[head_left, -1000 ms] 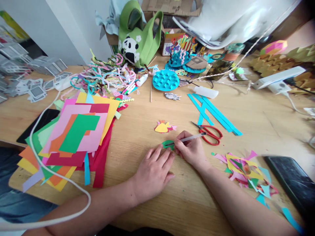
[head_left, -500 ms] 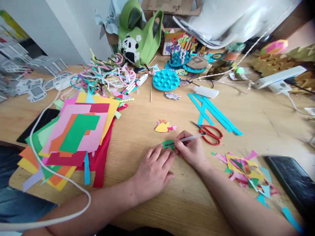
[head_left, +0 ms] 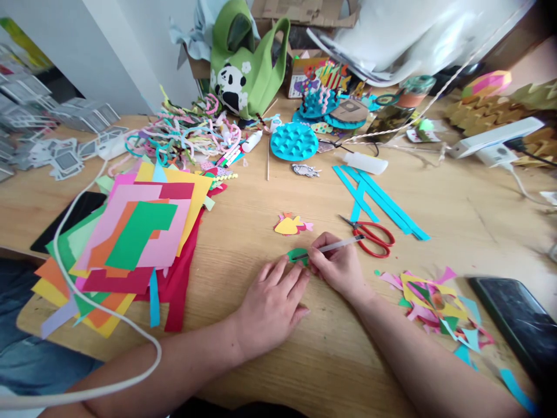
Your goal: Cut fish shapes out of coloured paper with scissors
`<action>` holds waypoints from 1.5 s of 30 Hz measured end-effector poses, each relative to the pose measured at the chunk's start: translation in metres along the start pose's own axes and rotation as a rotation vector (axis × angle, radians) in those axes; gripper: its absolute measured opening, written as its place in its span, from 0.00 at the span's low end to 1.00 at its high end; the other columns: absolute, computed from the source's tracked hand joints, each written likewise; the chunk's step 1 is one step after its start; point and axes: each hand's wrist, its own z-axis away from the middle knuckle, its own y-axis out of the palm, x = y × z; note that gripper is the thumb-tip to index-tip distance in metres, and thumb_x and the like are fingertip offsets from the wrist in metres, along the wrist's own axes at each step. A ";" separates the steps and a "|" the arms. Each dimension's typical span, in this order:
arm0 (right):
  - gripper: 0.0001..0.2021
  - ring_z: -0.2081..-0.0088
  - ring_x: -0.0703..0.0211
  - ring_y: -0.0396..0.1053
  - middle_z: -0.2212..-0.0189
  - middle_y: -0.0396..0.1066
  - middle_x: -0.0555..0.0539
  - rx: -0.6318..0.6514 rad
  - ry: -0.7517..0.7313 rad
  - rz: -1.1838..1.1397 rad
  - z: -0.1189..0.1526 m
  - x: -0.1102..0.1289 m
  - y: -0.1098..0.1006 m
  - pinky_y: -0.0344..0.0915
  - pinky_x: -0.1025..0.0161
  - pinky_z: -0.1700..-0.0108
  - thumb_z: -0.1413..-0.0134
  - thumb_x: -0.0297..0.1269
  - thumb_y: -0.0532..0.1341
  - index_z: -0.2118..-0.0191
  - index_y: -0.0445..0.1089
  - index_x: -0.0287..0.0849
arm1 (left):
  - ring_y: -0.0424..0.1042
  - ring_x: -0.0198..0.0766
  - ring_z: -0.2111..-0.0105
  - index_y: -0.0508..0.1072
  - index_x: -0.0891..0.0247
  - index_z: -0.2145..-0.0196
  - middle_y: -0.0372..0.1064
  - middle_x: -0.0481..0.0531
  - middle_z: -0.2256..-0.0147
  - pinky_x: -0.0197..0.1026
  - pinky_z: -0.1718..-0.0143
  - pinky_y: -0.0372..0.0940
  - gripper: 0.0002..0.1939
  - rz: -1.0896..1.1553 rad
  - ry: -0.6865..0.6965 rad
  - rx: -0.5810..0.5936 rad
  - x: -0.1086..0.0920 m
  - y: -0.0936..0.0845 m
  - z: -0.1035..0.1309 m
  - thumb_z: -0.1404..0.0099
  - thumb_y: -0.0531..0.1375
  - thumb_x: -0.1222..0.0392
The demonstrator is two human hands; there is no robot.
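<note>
Your left hand (head_left: 272,305) lies flat near the table's (head_left: 456,215) front edge, fingers spread, fingertips pressing down a small green paper cutout (head_left: 297,255). Your right hand (head_left: 337,267) is pinched shut around a thin pen (head_left: 333,246), its tip resting on the cutout. The green shape looks already cut out; by the pen's position, marking it seems under way, with little drawn that can be made out. Just beyond lies a finished-looking yellow paper fish (head_left: 289,225). Red scissors (head_left: 369,237) rest untouched just right of the pen. Sheets of coloured paper (head_left: 139,238) are stacked towards the left edge, offcuts (head_left: 435,302) towards the front right corner.
</note>
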 end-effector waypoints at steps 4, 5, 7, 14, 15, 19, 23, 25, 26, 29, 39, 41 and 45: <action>0.07 0.86 0.67 0.59 0.87 0.64 0.55 0.012 0.008 -0.021 0.000 0.001 0.000 0.55 0.69 0.85 0.54 0.36 0.62 0.76 0.63 0.44 | 0.54 0.54 0.35 0.59 0.66 0.35 0.60 0.59 0.36 0.54 0.38 0.53 0.30 0.003 0.001 -0.006 0.000 0.001 0.000 0.28 0.50 0.46; 0.07 0.87 0.67 0.58 0.87 0.64 0.55 0.007 0.011 -0.028 0.000 0.001 0.000 0.55 0.69 0.85 0.54 0.36 0.62 0.76 0.63 0.44 | 0.54 0.54 0.35 0.59 0.66 0.35 0.60 0.59 0.36 0.55 0.38 0.53 0.30 0.004 0.002 -0.007 0.000 0.001 0.001 0.28 0.49 0.46; 0.06 0.87 0.68 0.58 0.87 0.64 0.55 -0.002 0.014 -0.029 0.000 0.001 0.000 0.54 0.70 0.85 0.54 0.35 0.62 0.75 0.63 0.43 | 0.54 0.53 0.35 0.59 0.66 0.35 0.60 0.59 0.36 0.55 0.38 0.53 0.30 0.003 0.003 -0.005 0.000 0.000 0.000 0.28 0.49 0.46; 0.07 0.86 0.67 0.58 0.87 0.64 0.55 0.007 0.008 -0.003 0.000 0.000 0.000 0.54 0.69 0.85 0.54 0.36 0.62 0.76 0.63 0.44 | 0.54 0.53 0.36 0.59 0.66 0.35 0.61 0.59 0.37 0.54 0.38 0.52 0.30 0.008 0.005 -0.005 0.000 -0.001 0.000 0.28 0.49 0.47; 0.07 0.86 0.67 0.58 0.87 0.64 0.55 0.013 0.011 -0.008 0.000 0.000 0.000 0.54 0.69 0.85 0.54 0.36 0.62 0.76 0.63 0.44 | 0.54 0.53 0.36 0.59 0.66 0.35 0.61 0.59 0.37 0.54 0.38 0.52 0.30 0.008 0.006 -0.004 0.000 -0.001 0.000 0.27 0.49 0.47; 0.07 0.87 0.68 0.57 0.87 0.64 0.55 -0.004 0.019 -0.023 0.000 0.000 0.000 0.53 0.70 0.85 0.54 0.36 0.62 0.76 0.63 0.44 | 0.54 0.54 0.36 0.59 0.66 0.35 0.60 0.58 0.36 0.54 0.38 0.52 0.30 0.008 0.003 -0.002 0.000 0.000 0.000 0.27 0.49 0.47; 0.07 0.86 0.67 0.58 0.87 0.64 0.55 -0.001 0.008 0.000 0.000 0.001 0.000 0.54 0.69 0.85 0.53 0.36 0.62 0.76 0.63 0.44 | 0.54 0.54 0.36 0.60 0.66 0.35 0.60 0.57 0.36 0.54 0.38 0.52 0.29 0.009 0.004 -0.005 0.000 0.000 0.000 0.28 0.49 0.47; 0.07 0.86 0.67 0.58 0.86 0.64 0.54 0.012 0.001 0.008 0.000 0.001 -0.001 0.54 0.69 0.84 0.53 0.35 0.61 0.76 0.63 0.43 | 0.54 0.53 0.36 0.60 0.66 0.36 0.61 0.58 0.37 0.54 0.38 0.52 0.30 0.006 0.003 -0.006 0.000 -0.001 0.000 0.28 0.50 0.47; 0.07 0.86 0.67 0.59 0.86 0.64 0.54 0.017 0.000 0.009 0.000 0.001 -0.001 0.55 0.69 0.84 0.53 0.35 0.61 0.76 0.63 0.43 | 0.54 0.53 0.36 0.60 0.66 0.36 0.61 0.59 0.37 0.54 0.38 0.52 0.30 0.004 0.004 -0.007 0.000 -0.001 0.000 0.28 0.50 0.46; 0.06 0.86 0.67 0.59 0.86 0.64 0.55 0.008 0.005 -0.002 0.000 0.000 -0.001 0.55 0.69 0.84 0.53 0.35 0.61 0.76 0.63 0.43 | 0.54 0.53 0.36 0.59 0.66 0.35 0.61 0.60 0.37 0.54 0.38 0.53 0.30 -0.001 0.004 -0.004 0.000 -0.001 0.000 0.28 0.51 0.46; 0.06 0.86 0.67 0.59 0.86 0.64 0.55 0.022 -0.007 -0.002 -0.001 -0.001 -0.001 0.55 0.69 0.84 0.53 0.34 0.61 0.76 0.63 0.43 | 0.55 0.54 0.36 0.60 0.66 0.36 0.61 0.59 0.37 0.54 0.39 0.53 0.30 0.005 0.010 -0.012 0.000 -0.001 0.000 0.28 0.50 0.46; 0.06 0.86 0.67 0.58 0.86 0.63 0.55 0.014 -0.010 -0.007 -0.001 -0.001 -0.001 0.54 0.69 0.84 0.53 0.34 0.61 0.76 0.63 0.43 | 0.55 0.54 0.36 0.60 0.66 0.36 0.61 0.59 0.37 0.54 0.39 0.53 0.30 0.006 0.010 -0.005 0.000 -0.001 -0.001 0.28 0.50 0.46; 0.06 0.86 0.67 0.58 0.86 0.64 0.55 0.007 -0.014 -0.006 -0.001 -0.002 0.000 0.55 0.69 0.84 0.53 0.34 0.61 0.76 0.63 0.43 | 0.55 0.53 0.36 0.60 0.66 0.36 0.61 0.59 0.37 0.54 0.39 0.53 0.29 0.000 0.006 0.000 0.000 -0.001 0.000 0.28 0.50 0.46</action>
